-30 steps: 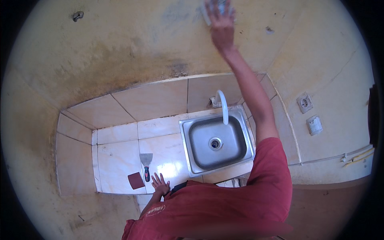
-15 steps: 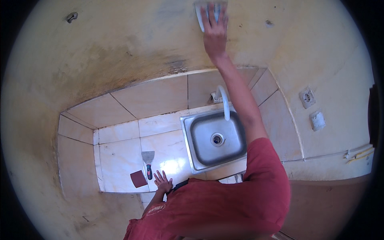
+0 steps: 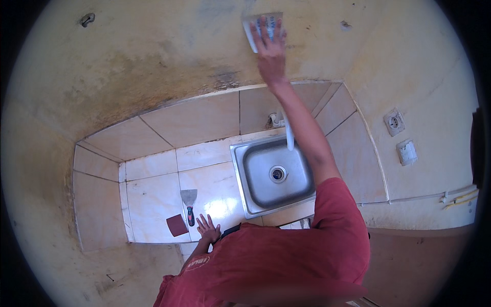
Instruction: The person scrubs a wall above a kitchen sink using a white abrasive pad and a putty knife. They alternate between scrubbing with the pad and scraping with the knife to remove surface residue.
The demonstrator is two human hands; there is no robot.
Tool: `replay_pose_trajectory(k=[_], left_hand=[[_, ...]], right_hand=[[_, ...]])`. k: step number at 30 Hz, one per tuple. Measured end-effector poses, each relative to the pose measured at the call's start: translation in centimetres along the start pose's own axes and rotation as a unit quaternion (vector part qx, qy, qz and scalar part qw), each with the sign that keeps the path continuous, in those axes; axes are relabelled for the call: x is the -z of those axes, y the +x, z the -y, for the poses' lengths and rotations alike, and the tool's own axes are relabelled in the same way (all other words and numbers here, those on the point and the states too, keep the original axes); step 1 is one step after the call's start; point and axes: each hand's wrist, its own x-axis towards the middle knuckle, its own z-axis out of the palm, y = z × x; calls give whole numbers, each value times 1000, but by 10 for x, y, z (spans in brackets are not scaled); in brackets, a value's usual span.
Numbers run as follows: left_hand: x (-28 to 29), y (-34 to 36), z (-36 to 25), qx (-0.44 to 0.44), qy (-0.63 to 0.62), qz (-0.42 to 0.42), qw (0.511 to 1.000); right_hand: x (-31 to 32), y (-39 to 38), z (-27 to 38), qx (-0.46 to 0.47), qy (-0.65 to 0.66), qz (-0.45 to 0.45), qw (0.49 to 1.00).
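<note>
High on the stained wall, my right hand (image 3: 270, 57) presses a sheet of sandpaper (image 3: 251, 31) flat against the surface, with its pale, blue-printed backing facing out. The fingers lie spread over the sheet, and its wall side is hidden. My left hand (image 3: 208, 230) rests on the tiled counter (image 3: 152, 207) near its front edge, fingers apart and holding nothing. Just left of it lie a putty knife (image 3: 190, 205) with a wide metal blade and dark handle, and a reddish-brown square of sandpaper (image 3: 177, 225).
A steel sink (image 3: 274, 197) is set into the counter below my right arm. Its white faucet (image 3: 289, 134) stands at the back, partly behind my forearm. A wall socket (image 3: 394, 123), a white cover plate (image 3: 406, 152) and cables (image 3: 460, 198) are on the right wall.
My right hand has moved down the wall and slightly left with the sandpaper sheet. The left hand stays in place on the counter. The view has shifted slightly.
</note>
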Motion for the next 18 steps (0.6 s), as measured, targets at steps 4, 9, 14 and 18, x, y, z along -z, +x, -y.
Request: replay_pose_trajectory(k=[4,9,14,18], left_hand=[[-8,1,3,1,4,-6,1000],[-11,5,-1,8,9,-6,1000],[-6,6,3,0,4,-5,1000],[-14,9,14,-4,45,-5,999]], right_hand=[[6,4,-36,-79,1,-30,996],[-20,-10,47,-111,68,-50,990],[-12,-8,43,-97,48,-12,994],[8,78,-1,-114,24,-72,991]])
